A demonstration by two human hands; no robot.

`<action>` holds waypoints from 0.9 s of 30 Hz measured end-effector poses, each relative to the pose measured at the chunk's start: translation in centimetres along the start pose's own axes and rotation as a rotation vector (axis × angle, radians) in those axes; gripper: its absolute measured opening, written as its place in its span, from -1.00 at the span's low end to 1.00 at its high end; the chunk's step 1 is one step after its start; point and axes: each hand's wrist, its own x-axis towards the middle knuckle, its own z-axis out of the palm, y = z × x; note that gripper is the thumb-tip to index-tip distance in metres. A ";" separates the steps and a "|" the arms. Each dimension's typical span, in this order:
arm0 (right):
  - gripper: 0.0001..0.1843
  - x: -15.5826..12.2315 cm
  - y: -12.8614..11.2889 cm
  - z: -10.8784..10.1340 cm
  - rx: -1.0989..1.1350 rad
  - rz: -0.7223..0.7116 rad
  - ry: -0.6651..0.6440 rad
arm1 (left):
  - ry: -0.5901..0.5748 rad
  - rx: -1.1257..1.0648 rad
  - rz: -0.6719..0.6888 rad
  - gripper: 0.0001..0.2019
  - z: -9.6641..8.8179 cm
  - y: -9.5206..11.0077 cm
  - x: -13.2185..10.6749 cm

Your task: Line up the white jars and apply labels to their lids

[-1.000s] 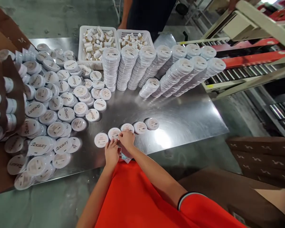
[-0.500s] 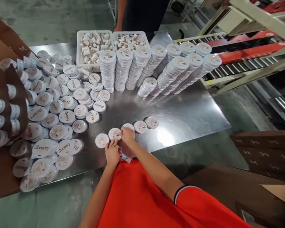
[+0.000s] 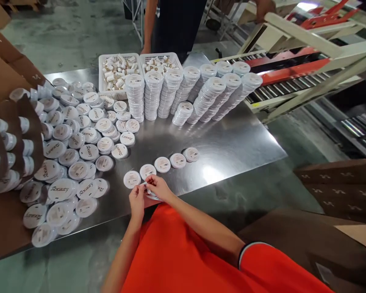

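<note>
My left hand (image 3: 137,198) and my right hand (image 3: 157,186) meet at the near edge of a steel table (image 3: 232,142). Both pinch a small white label sheet (image 3: 149,193) between their fingertips. Just beyond them lies a curved row of several round white tins (image 3: 162,164), flat on the metal. The nearest tin (image 3: 132,179) sits just left of my fingers, untouched.
A big heap of loose white tins (image 3: 70,150) covers the table's left side beside a brown carton (image 3: 6,134). Tall stacks of tins (image 3: 183,93) and two white baskets (image 3: 118,69) stand at the back. Another person (image 3: 173,24) stands behind. A roller conveyor (image 3: 293,77) runs on the right.
My right hand has left the row of tins and drawn back toward me. Both hands now pinch the label sheet together at the table edge.
</note>
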 end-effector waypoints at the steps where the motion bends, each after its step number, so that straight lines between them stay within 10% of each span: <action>1: -0.87 -0.2 0.0 0.3 -0.005 -0.006 0.006 | -0.009 -0.039 0.002 -0.66 -0.3 0.1 -0.2; 11: -0.91 -2.0 -0.9 2.4 -0.159 -0.043 -0.016 | -0.091 -0.058 -0.080 -0.63 -2.9 0.1 -2.1; 19: -0.90 -1.1 0.2 4.5 -0.235 -0.030 0.049 | 0.070 0.262 -0.035 -0.51 -4.6 -0.9 -2.0; 23: -0.86 0.9 0.9 4.7 -0.244 0.063 0.236 | 0.159 0.539 0.160 -0.58 -6.6 -2.3 -0.5; 27: -0.85 3.1 1.4 4.3 -0.485 0.162 0.308 | -0.084 0.888 0.510 -0.67 -7.7 -3.5 1.7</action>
